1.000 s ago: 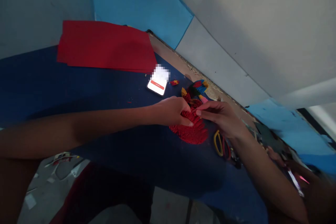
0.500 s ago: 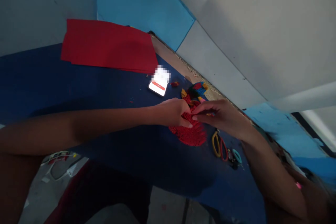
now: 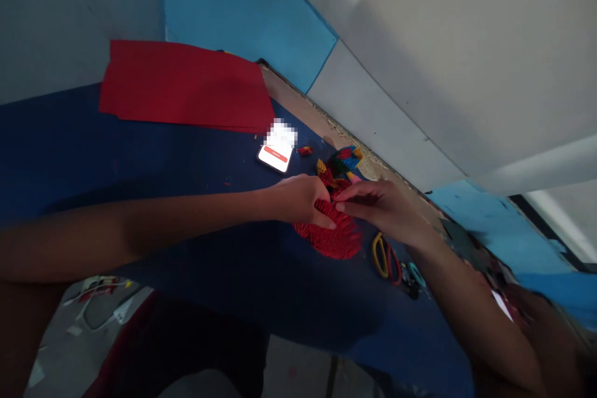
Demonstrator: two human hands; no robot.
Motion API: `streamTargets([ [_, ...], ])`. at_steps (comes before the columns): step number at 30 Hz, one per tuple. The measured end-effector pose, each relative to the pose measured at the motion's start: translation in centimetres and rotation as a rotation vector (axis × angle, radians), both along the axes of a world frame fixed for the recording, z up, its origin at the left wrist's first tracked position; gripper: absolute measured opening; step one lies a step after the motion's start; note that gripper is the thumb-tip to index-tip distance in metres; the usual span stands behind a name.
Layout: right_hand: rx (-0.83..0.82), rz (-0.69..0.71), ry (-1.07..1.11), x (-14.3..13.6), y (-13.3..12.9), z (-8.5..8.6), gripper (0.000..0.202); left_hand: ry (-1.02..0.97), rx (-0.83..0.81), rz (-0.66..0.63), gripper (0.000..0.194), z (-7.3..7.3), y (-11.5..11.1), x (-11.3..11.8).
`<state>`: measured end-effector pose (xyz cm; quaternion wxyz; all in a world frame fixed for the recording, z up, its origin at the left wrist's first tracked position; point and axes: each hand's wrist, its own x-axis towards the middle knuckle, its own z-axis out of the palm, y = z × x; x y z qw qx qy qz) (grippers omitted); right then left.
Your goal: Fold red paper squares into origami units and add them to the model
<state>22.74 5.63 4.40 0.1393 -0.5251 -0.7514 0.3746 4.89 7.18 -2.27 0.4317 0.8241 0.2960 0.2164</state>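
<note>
A rounded red piece with many small ridges, like folded-paper modules point(image 3: 336, 241), is held over the blue table by my left hand point(image 3: 305, 199). The thumb lies across its front and the other fingers are behind it, partly hidden. My right hand point(image 3: 375, 204) is closed in a pinch at the upper edge of the red piece, close to the left thumb. What sits between those fingertips is too small to make out. Just behind the hands are multicoloured ridged pieces point(image 3: 344, 160) in green, blue, red and yellow.
A lit phone point(image 3: 276, 159) lies beyond my left hand, beside a small red-yellow piece point(image 3: 305, 150). Red sheets point(image 3: 186, 87) cover the table's far left. Scissors with yellow and red handles point(image 3: 381, 256) and a teal-handled tool point(image 3: 416, 275) lie at right. A wall borders the blue table point(image 3: 209, 280).
The whole view has shifted slightly left. Both hands keep their hold on the red piece, with the right fingertips still at its upper edge.
</note>
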Motion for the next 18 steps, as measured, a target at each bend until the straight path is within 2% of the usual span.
streamTargets([
  [4, -0.145, -0.071, 0.070, 0.3, 0.7, -0.2, 0.015, -0.030, -0.013, -0.001, 0.035, 0.1, -0.1, 0.0],
  [7, -0.160, -0.082, 0.053, 0.5, 0.8, -0.3, 0.017, -0.033, -0.022, -0.008, 0.034, 0.1, -0.1, 0.0],
  [10, -0.012, 0.017, -0.097, 0.3, -0.1, 0.0, 0.013, -0.029, -0.027, -0.022, 0.031, 0.0, -0.2, 0.1],
  [12, 0.175, 0.119, -0.222, -0.1, -1.1, 0.5, 0.007, -0.029, -0.027, -0.027, 0.030, -0.1, -0.3, 0.1],
  [15, 0.481, 0.234, -0.343, -0.7, -2.6, 0.9, 0.013, -0.016, -0.011, -0.012, 0.030, -0.1, -0.3, 0.1],
  [17, 0.543, 0.224, -0.350, -0.8, -2.9, 0.9, 0.015, -0.008, 0.007, 0.006, 0.031, -0.1, -0.3, 0.1],
  [18, 0.498, 0.188, -0.320, -0.8, -2.8, 0.8, 0.013, -0.006, 0.014, 0.012, 0.031, 0.0, -0.3, 0.1],
])
